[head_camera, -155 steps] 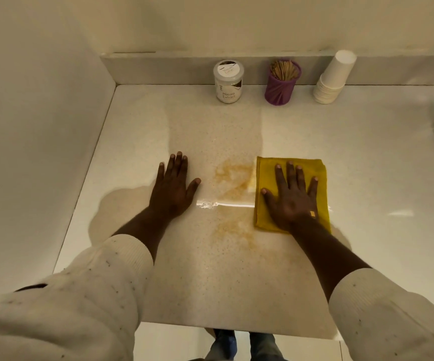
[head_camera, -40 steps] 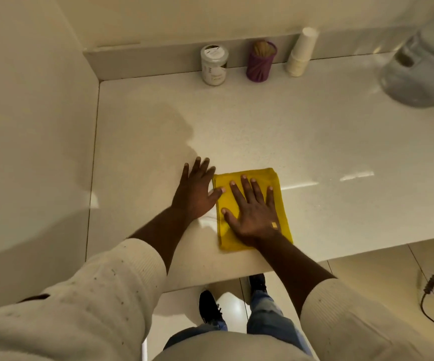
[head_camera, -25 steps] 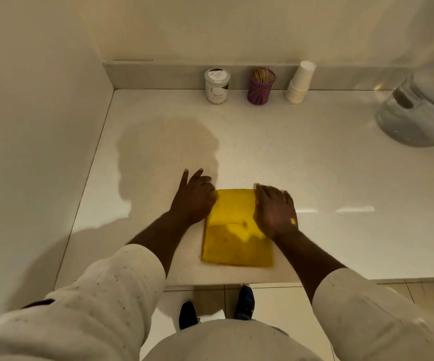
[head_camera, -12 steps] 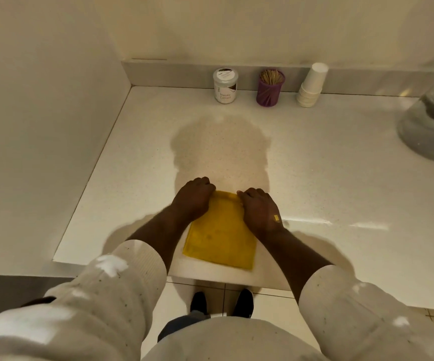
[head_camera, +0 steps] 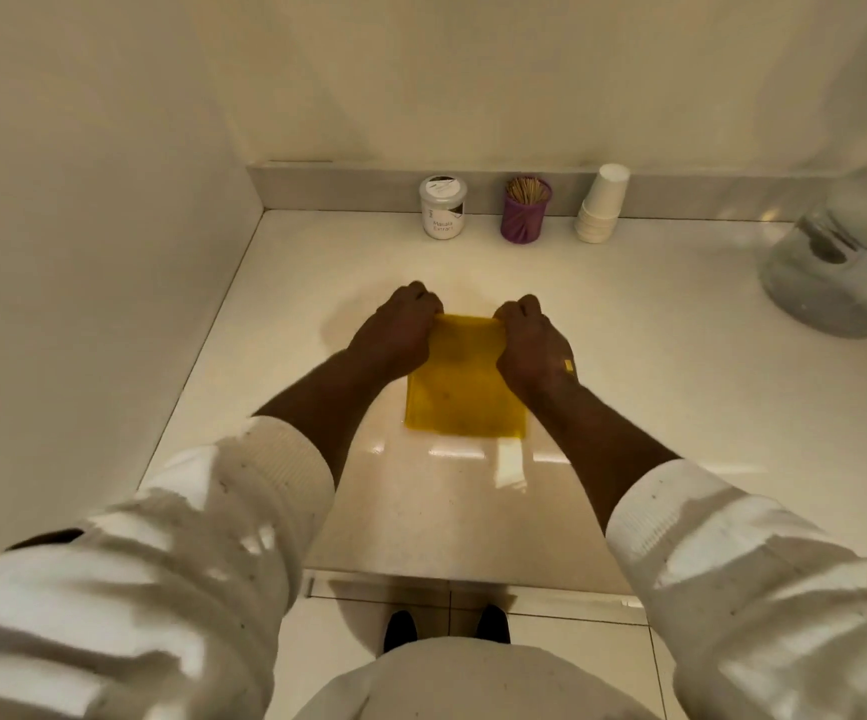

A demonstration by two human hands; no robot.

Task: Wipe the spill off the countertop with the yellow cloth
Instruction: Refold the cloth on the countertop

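The yellow cloth (head_camera: 465, 387) lies flat and folded on the white countertop (head_camera: 654, 407), in the middle. My left hand (head_camera: 397, 332) pinches its far left corner with the fingers curled. My right hand (head_camera: 532, 343) grips the far right corner the same way. Both hands sit at the cloth's far edge, knuckles up. No brown spill shows on the countertop around the cloth; a wet sheen with light glare lies just in front of the cloth's near edge.
Against the back ledge stand a white jar (head_camera: 442, 206), a purple toothpick holder (head_camera: 524, 210) and a stack of white paper cups (head_camera: 601, 205). A clear glass vessel (head_camera: 847, 272) sits at the right. A wall closes the left side. The counter's front edge (head_camera: 473, 576) is near me.
The brown spill seen at first is gone. My right hand stopped pressing flat on the cloth; both hands now pinch its far corners. The cloth sits farther from the front edge than half a second ago.
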